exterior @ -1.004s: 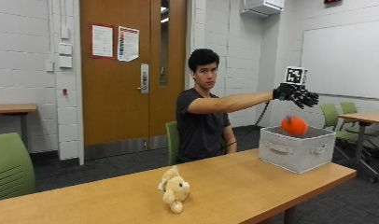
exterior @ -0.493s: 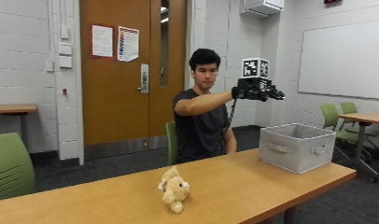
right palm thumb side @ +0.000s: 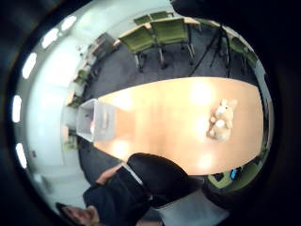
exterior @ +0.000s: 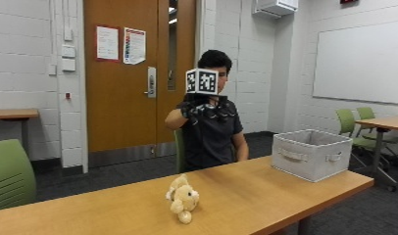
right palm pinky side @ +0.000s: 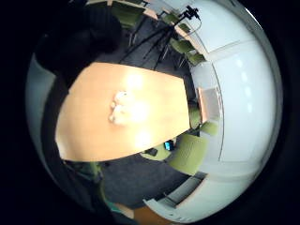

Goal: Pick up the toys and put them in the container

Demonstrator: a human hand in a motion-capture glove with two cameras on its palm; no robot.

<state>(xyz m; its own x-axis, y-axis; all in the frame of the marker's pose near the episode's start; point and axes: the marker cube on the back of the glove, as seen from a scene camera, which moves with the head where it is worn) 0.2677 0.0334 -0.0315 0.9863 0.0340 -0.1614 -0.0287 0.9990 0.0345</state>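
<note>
The gloved right hand (exterior: 205, 110), fingers loosely curled and holding nothing, is raised well above the bench (exterior: 264, 188) between placements; the teddy bear (exterior: 184, 198) (lying on the bench, well apart from the container (exterior: 311, 154)) is judged the next pick, which calls for a reach down to it.

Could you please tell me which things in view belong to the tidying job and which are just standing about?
Belonging to the job:
- teddy bear, lying on the table
- grey container, at the table's end
- gloved right hand, raised, holding nothing

Just standing about:
- green chairs
- whiteboard
- wooden door
</note>
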